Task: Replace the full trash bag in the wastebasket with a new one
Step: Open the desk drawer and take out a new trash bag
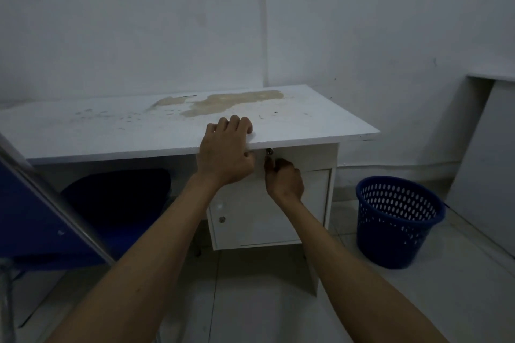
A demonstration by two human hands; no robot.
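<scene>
- Left hand (226, 153): laid over the front edge of the white surface (117, 131). Its fingers are curled on top and its thumb is tucked beneath the edge, so it grips the edge.
- Right hand (283, 178): below the front edge, fingers drawn together at a small metal key or lock fitting (269, 152) on the drawer front. Whether it actually pinches the fitting cannot be told; the spot is dim and partly hidden.
- Both forearms reach forward from the lower frame; the hands are near each other but apart.
- Wastebasket (398, 220): blue, perforated plastic, standing on the tiled floor (278, 301) to the right of the cabinet, slightly tilted in this wide view. No bag shows over its rim.
- Cabinet door (250, 217): white, closed, with a small round lock at its left side.
- Surface condition: a tan patch (234, 103) of worn finish toward the back, with scattered marks.
- Blue chair (41, 217): at the left, partly under the surface.
- White panel (485, 161): leaning at the far right wall.
</scene>
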